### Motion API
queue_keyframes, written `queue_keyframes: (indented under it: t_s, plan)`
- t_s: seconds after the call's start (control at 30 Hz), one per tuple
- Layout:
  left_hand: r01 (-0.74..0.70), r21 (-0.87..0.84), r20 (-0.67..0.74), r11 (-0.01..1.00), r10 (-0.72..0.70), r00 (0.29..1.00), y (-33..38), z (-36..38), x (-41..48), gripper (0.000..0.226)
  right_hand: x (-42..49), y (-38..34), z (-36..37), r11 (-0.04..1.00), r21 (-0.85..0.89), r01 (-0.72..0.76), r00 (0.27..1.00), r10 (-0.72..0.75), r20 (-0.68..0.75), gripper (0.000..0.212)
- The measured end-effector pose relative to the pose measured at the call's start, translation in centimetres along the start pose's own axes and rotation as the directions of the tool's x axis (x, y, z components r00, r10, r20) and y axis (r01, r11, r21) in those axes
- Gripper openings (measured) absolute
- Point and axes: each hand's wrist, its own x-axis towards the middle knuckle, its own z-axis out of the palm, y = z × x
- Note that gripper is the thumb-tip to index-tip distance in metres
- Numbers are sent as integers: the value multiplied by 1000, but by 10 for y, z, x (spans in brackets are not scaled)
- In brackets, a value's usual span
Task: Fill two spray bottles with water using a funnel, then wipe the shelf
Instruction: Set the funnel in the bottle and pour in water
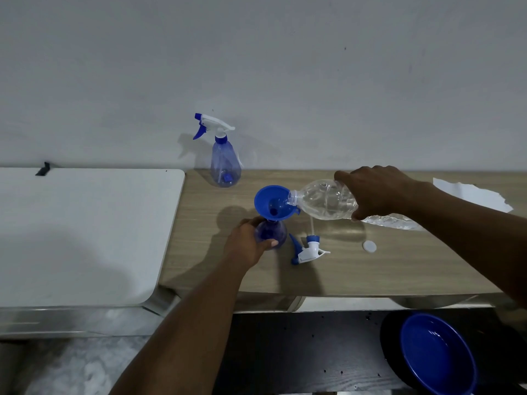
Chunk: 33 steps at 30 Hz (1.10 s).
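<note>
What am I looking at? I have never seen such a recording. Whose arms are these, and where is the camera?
There is no machine: a person works with bare hands, and the picture comes from a camera on their head, looking down. The left hand grips a spray bottle with a blue funnel in its neck. The right hand tilts a water bottle into the funnel. On the wooden shelf lie a detached spray head and a white cap; a second spray bottle stands by the wall.
</note>
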Motion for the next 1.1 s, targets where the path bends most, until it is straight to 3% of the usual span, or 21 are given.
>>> queue_keyframes:
  t_s: [1.1]
  plan:
    - [25,25,17,999,-25,1000,2,1,3,59,-3,12,-6,998,-66,-10,1000,9,-22,82]
